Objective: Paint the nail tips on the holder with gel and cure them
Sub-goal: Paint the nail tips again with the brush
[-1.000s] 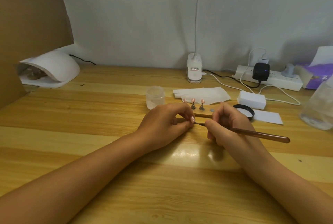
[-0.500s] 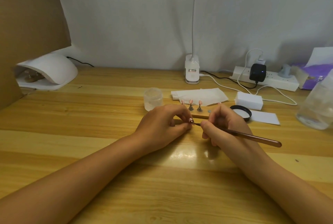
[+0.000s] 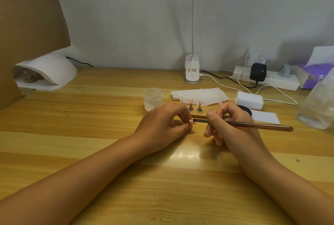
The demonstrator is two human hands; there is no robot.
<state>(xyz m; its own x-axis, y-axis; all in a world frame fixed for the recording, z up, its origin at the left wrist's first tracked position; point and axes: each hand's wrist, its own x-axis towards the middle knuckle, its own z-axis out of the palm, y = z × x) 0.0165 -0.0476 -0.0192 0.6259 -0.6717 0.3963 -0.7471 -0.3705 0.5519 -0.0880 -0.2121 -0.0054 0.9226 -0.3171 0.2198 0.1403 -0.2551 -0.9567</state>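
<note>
Head view looks down on a pale wooden bench [image 3: 72, 161] that fills the lower frame. At the upper left sits a white dome-shaped curing lamp [image 3: 54, 69] with its mouth facing right. A clear plastic bottle [image 3: 318, 105] stands at the right edge, and a white power strip [image 3: 271, 81] lies against the wall behind it. Centre frame, a white paper tissue [image 3: 200, 94] lies flat, with a white foam block [image 3: 249, 100] to its right and a small frosted jar [image 3: 153, 98] to its left.

Both forearms reach in from the bottom corners. The left grip [image 3: 162, 123] pinches a small pink nail tip [image 3: 190, 121] between thumb and forefinger. The right grip [image 3: 233, 125] is curled round a slim brown gel brush [image 3: 262, 126], held like a pen, with its dark bristle end at the pinched tip. Just behind the hands lies a narrow wooden holder strip [image 3: 198, 115]. On it stand two more pink nail tips on little metal stands [image 3: 191, 101], close together.
</note>
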